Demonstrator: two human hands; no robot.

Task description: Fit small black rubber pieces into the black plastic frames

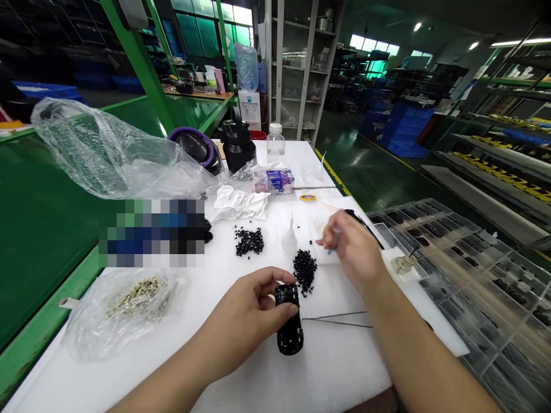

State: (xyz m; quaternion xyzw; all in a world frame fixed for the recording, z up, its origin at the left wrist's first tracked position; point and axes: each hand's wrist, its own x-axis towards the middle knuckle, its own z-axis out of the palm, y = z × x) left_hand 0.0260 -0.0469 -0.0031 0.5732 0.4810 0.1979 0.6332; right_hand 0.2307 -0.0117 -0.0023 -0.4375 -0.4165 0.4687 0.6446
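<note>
My left hand (262, 307) grips a small black plastic part (289, 321) shaped like a toy car body, thumb on its face and fingers around its far edge. It is held upright just above the white table. My right hand (350, 244) is raised to the right, its fingers pinched together and slightly blurred; what they hold, if anything, I cannot make out. Between the hands lies a pile of tiny black pieces (305, 271), with a white squeeze bottle (289, 240) behind it. Metal tweezers (338, 319) lie to the right of the black part.
A second black pile (249, 242) and a clear bag of gold-coloured pieces (140, 301) lie leftward. Behind are crumpled white cloth (241, 203), yellow tape (307, 197), a black jug (237, 150) and a jar (275, 143). Right stand a small pot (403, 264) and compartment trays (486, 275).
</note>
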